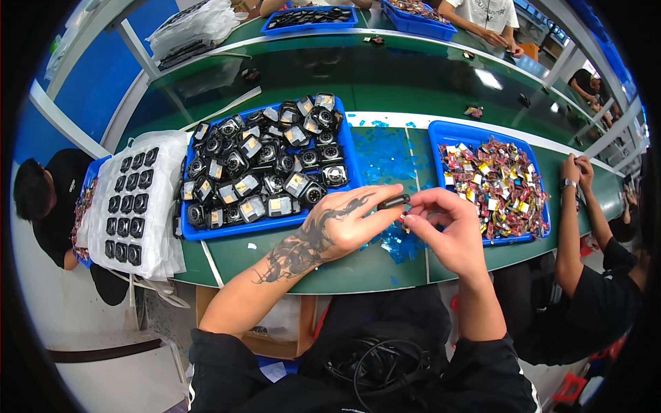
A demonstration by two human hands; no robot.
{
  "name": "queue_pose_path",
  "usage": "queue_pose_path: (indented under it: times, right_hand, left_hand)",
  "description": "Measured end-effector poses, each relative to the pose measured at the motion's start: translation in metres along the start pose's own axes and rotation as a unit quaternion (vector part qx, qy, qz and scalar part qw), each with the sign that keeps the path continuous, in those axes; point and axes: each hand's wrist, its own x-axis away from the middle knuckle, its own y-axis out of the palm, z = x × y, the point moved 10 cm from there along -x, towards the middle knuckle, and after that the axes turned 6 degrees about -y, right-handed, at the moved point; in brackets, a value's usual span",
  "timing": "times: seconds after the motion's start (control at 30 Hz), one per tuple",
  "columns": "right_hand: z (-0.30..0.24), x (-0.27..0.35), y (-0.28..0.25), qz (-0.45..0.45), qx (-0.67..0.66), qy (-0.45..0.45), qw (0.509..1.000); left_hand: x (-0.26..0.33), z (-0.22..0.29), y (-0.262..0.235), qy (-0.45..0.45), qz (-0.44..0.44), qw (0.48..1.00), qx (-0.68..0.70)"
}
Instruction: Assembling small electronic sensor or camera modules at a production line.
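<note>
Between the fingers of my left hand [348, 224] is a small black watch case [394, 202], held edge-on above the bench. My right hand [451, 233] meets it from the right, thumb and forefinger closed together at its end. A tiny pale and reddish bit shows at those fingertips, too small to name. Left of my hands, a blue tray [272, 226] is heaped with black watch cases [234, 162], some showing round backs, others silvery and orange inner parts. To the right, another blue tray [490, 241] holds many small red, yellow and white wrapped parts [490, 182].
Blue film scraps [385, 162] litter the green bench [344, 275] between the trays. White foam sheets [151, 244] carrying rows of watch cases lie far left. Past a white rail runs a green conveyor belt [413, 76] with scattered parts. Co-workers sit on both sides and opposite.
</note>
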Motion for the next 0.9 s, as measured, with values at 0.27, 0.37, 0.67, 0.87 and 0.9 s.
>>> queue_pose_path:
  times: [0.27, 0.37, 0.67, 0.87, 0.9]
  right_hand:
    - [0.011, 0.000, 0.004, -0.024, 0.006, 0.035, 0.999]
    - [0.011, -0.002, 0.004, -0.041, 0.019, 0.018, 0.999]
    - [0.020, 0.007, 0.005, -0.038, -0.106, 0.047, 0.993]
    - [0.034, 0.015, 0.015, -0.057, -0.293, 0.145, 0.943]
    - [0.034, 0.016, 0.016, -0.057, -0.293, 0.145, 0.943]
  left_hand:
    - [0.003, -0.006, 0.011, -0.034, -0.026, 0.999, 0.007]
    - [0.002, -0.006, 0.012, -0.039, -0.038, 0.998, 0.024]
    - [0.002, -0.016, 0.020, -0.120, -0.086, 0.984, 0.102]
    - [0.015, -0.041, 0.041, -0.321, -0.156, 0.874, 0.330]
    - [0.023, -0.046, 0.049, -0.364, -0.168, 0.839, 0.367]
